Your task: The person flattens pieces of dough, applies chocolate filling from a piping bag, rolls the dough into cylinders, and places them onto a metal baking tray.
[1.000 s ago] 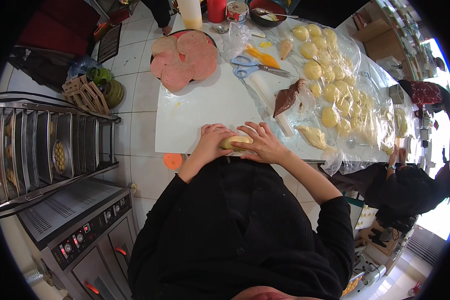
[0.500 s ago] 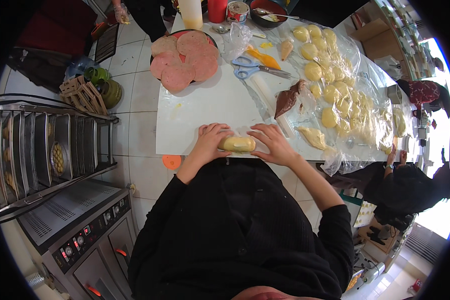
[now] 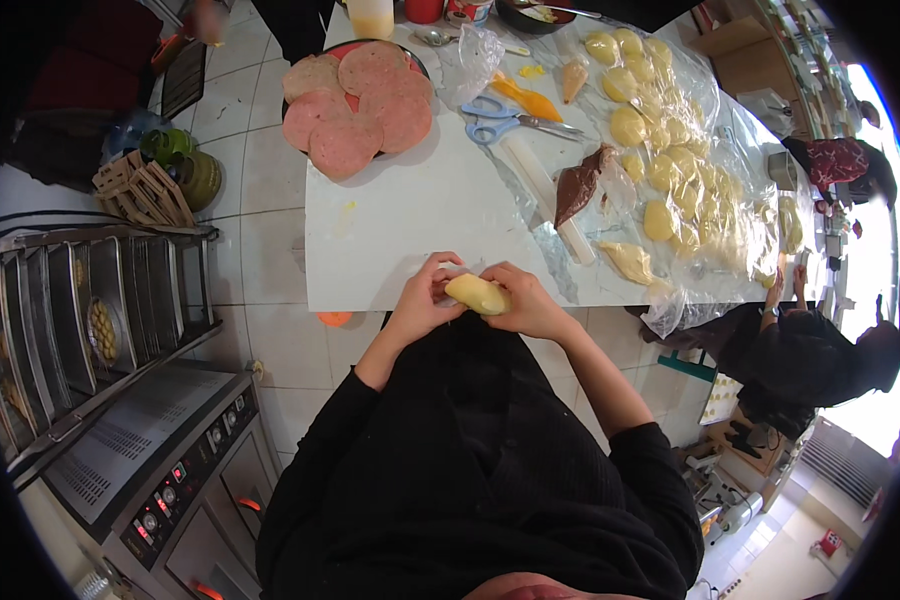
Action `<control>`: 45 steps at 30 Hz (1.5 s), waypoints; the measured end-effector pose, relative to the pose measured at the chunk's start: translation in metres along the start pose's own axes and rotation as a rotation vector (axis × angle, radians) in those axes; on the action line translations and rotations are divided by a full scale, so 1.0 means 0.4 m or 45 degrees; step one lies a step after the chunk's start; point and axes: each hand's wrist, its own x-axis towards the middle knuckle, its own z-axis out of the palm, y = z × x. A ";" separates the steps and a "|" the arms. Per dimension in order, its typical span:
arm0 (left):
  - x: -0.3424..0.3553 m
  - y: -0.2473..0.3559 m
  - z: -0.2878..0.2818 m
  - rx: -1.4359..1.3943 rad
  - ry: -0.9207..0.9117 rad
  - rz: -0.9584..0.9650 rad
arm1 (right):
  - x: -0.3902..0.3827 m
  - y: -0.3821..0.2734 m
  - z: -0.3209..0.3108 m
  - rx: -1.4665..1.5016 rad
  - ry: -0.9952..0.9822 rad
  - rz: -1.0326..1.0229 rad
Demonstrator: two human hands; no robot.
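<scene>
Over the table's front edge, a pale yellow dough roll (image 3: 478, 294) is tilted between my two hands. My left hand (image 3: 425, 303) curls its fingers round the roll's left end. The right end is gripped by my right hand (image 3: 532, 304), its thumb and fingers closed on the dough. The roll's underside is hidden. Beyond my hands, pink round meat slices (image 3: 345, 148) overlap on a dark plate at the far left. Scissors with blue handles (image 3: 498, 122) and a white rolling pin (image 3: 540, 180) lie ahead to the right.
Several dough balls (image 3: 660, 172) sit under clear plastic on the table's right. Piping bags with brown filling (image 3: 582, 188) and cream filling (image 3: 627, 262) lie nearer. A tray rack (image 3: 100, 330) and an oven (image 3: 165, 480) stand left. Another person (image 3: 790, 345) works at the right.
The dough roll has come up off the tabletop and turned, its right end now lower. My hands have closed in round its ends. The view has shifted slightly.
</scene>
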 end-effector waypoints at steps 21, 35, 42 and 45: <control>-0.124 -0.329 0.347 -1.082 0.766 -0.402 | -0.560 0.359 0.073 0.924 0.095 0.482; 0.109 -0.774 0.263 -1.071 1.621 0.195 | -0.638 0.490 0.179 1.148 -0.026 0.687; -0.267 -0.877 0.445 -1.440 1.609 0.316 | -0.536 0.467 0.225 1.312 -0.087 0.638; -0.393 -0.902 0.504 -1.464 1.626 0.269 | -0.473 0.463 0.267 1.178 0.001 0.641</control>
